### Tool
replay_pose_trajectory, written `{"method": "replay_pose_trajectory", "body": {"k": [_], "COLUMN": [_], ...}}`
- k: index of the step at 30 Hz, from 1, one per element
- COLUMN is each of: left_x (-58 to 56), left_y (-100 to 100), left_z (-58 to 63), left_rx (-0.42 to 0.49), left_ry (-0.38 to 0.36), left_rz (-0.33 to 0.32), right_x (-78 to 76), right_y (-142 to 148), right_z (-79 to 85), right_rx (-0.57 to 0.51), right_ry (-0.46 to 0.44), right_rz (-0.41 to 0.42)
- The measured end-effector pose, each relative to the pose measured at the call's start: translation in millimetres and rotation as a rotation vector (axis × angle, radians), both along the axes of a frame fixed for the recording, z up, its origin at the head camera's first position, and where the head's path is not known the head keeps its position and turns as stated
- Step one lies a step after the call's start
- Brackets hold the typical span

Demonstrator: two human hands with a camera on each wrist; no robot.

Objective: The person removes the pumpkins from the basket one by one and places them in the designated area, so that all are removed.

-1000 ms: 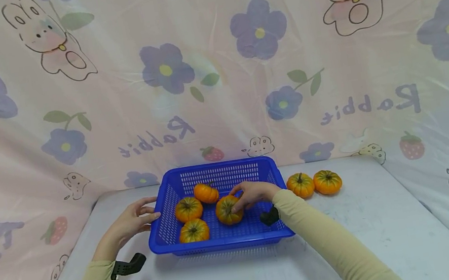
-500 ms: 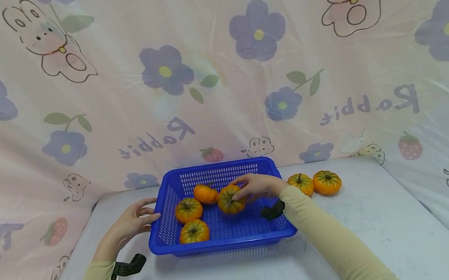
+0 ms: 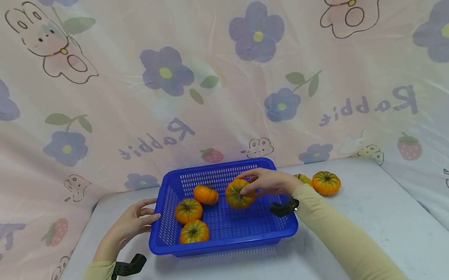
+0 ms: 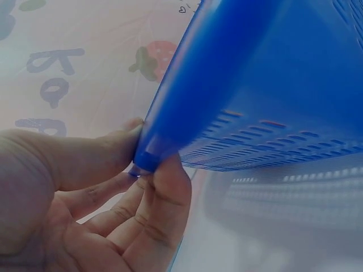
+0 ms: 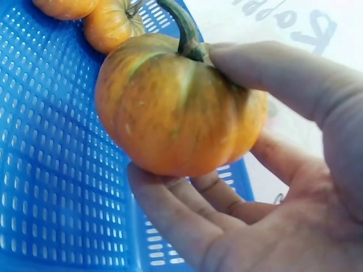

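Observation:
My right hand (image 3: 270, 182) grips a small orange-and-green pumpkin (image 3: 238, 194) above the right half of the blue plastic basket (image 3: 225, 247). In the right wrist view the thumb lies near the stem of the held pumpkin (image 5: 176, 113), with curled fingers beneath it. At the basket's left side, my left hand (image 3: 128, 223) pinches the rim (image 4: 170, 113) between thumb and fingers, as the left wrist view shows. Inside the basket sit three more pumpkins: one at the back (image 3: 205, 195), one at the left (image 3: 188, 211) and one at the front left (image 3: 194, 232).
Right of the basket, a pumpkin (image 3: 327, 183) lies on the white table (image 3: 385, 232). Another pumpkin (image 3: 303, 179) beside it is partly hidden by my right forearm. A printed curtain (image 3: 223, 105) hangs close behind the basket.
My right hand has lifted the pumpkin from the basket floor and carried it up and to the right. The left hand and the basket stay in place.

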State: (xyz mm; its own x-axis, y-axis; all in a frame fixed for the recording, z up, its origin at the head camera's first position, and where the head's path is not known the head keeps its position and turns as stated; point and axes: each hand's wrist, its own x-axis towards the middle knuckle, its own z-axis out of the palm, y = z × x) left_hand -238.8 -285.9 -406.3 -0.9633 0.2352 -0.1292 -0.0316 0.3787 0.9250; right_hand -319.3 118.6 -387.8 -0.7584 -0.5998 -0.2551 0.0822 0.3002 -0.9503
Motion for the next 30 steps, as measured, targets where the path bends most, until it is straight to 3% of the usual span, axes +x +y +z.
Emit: {"method": "replay_pose_trajectory", "body": {"k": [12,20,24,30], "left_x": [0.9,0.3,0.4,1.5], "left_y": [1.4,1.9,0.8,0.4], "left_z": [0.5,0.7,0.2,-1.0], "left_rx": [0.025,0.019,0.015,0.025], "left_ry": [0.0,-0.003,0.0,0.007], "left_rz": [-0.008,-0.012,-0.01,-0.012], "right_x": [18.6,36.1,42.3,45.4], "right_y": [27.3,50.1,64.4,88.6], "right_z": [11.2,16.5,22.8,21.7], "right_rx": [0.034,-0.01,-0.001,-0.069], "right_ry": [0.128,0.21,0.255,0.209], "right_rz": [-0.062,-0.077,-0.147,-0.281]}}
